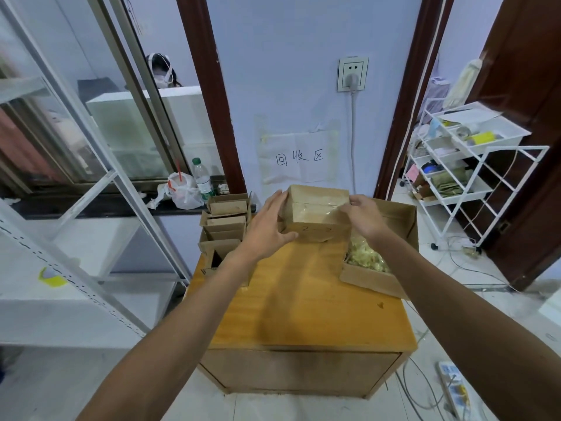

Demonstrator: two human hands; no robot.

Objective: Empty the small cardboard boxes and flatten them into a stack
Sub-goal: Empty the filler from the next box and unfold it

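Small cardboard box (315,212) held at the worktop's (303,302) far edge.
Smooth bare wood lies open near me; beyond, my left hand (267,229) clasps the box's side, my right hand (365,215) pinches its glossy taped top.

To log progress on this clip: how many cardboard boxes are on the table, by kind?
Taped small box, held by the left hand and right hand: 1
Open small boxes along the left edge of the table: 3 in view; more may be hidden
Large open box with yellow filler: 1
Total: 5
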